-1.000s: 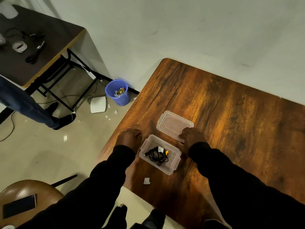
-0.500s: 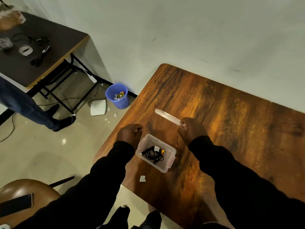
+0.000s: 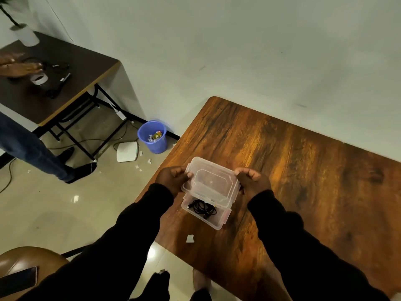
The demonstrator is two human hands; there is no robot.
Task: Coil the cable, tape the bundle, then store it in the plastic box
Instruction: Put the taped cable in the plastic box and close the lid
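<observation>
Head view, my job now: I am putting the lid (image 3: 211, 185) on the plastic box (image 3: 219, 222). I think this is the last bit of the task.
Head view, left hand (image 3: 172, 178): my fingers are curled tight on the left end of the lid.
Head view, right hand (image 3: 251, 181): my fingers are curled tight on the right end of the lid.
Head view, lid: it is over the far part of the box and tipped, not flat. The near part of the box is open.
Head view, how to do it well: I should line up the lid's edges with the box's edges all the way round, lay it flat, then push down on the ends till it clicks. I think it could go on crooked if one end drops first.
Head view, cable (image 3: 204, 208): it is in the box, a thin black bundle of loops. A bit of yellow shows on it. I cannot see the tape.
Head view, box: see-through, sitting on the worktop (image 3: 303, 170), near its front edge. A small white scrap (image 3: 189, 238) lies just in front of the box.
</observation>
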